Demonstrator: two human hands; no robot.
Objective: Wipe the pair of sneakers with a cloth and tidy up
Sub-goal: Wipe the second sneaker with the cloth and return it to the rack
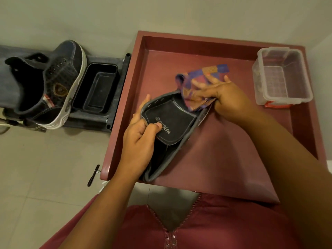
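Note:
A dark sneaker lies on the maroon tray table, its opening facing me and its tongue with printed lettering folded out. My left hand grips that tongue and the shoe's near side. My right hand holds a patterned purple-and-orange cloth pressed against the sneaker's far rim. The second sneaker, dark with a white sole, rests on its side on a grey stand at the left.
An empty clear plastic box sits at the table's right back corner. A black rectangular tray sits on the grey stand beside the second sneaker. A black marker lies on the tiled floor.

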